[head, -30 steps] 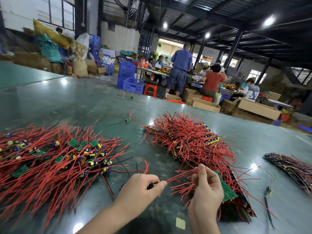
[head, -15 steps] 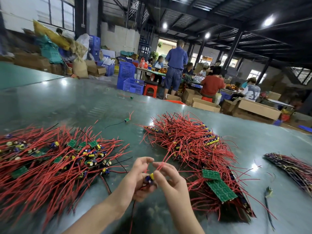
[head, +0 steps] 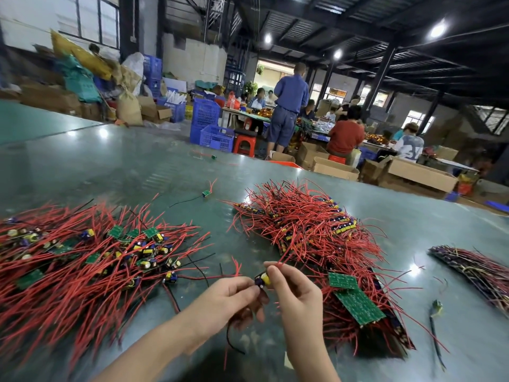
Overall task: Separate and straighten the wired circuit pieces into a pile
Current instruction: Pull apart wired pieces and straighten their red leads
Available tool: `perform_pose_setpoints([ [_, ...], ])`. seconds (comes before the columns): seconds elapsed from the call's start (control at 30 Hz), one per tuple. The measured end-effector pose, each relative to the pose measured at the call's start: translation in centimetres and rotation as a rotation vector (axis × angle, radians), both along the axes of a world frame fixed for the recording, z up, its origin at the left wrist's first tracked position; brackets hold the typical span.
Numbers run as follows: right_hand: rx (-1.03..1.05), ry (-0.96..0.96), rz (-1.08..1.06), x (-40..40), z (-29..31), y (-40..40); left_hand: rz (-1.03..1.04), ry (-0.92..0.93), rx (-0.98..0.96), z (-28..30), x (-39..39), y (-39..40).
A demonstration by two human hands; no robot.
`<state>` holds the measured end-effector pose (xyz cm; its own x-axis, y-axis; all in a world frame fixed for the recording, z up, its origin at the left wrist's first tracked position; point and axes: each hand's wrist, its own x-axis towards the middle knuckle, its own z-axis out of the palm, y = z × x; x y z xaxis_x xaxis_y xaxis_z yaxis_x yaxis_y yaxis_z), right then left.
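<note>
A wide grey-green table (head: 110, 166) fills the lower view, with a workshop of crates, boxes and seated people behind it. On its left lies a broad loose heap (head: 82, 260) of red-wired circuit pieces, green boards and yellow parts showing among the wires. Right of centre sits a denser pile (head: 308, 238), its red wires fanning outward, with two green boards (head: 355, 301) lying on its near end. A darker bundle (head: 479, 268) lies at the far right edge, well apart. A single piece (head: 206, 193) rests alone further back between the heaps. Near the front, above the table and between heap and pile, the left hand (head: 228, 299) and right hand (head: 297, 296) meet, each pinching one small piece (head: 263, 279) with fingertips; its red wire rises from the right fingertips, and a black wire hangs below the left hand.
</note>
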<state>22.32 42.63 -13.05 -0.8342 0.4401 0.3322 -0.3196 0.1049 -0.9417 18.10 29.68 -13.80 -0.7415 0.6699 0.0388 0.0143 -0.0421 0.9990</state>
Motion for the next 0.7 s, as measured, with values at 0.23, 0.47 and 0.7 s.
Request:
perform_pose_setpoints([
  [0.23, 0.075, -0.022, 0.001, 0.0, 0.3, -0.2, 0.107, 0.311, -0.186, -0.9, -0.3, -0.1],
  [0.47, 0.055, -0.050, 0.011, -0.1, 0.2, -0.1, 0.154, 0.539, -0.301, -1.4, -0.7, -0.4],
  [0.7, -0.022, -0.069, 0.103, 0.0, 0.4, -0.2, 0.169, 0.280, -0.180, -0.4, -0.9, -0.5],
])
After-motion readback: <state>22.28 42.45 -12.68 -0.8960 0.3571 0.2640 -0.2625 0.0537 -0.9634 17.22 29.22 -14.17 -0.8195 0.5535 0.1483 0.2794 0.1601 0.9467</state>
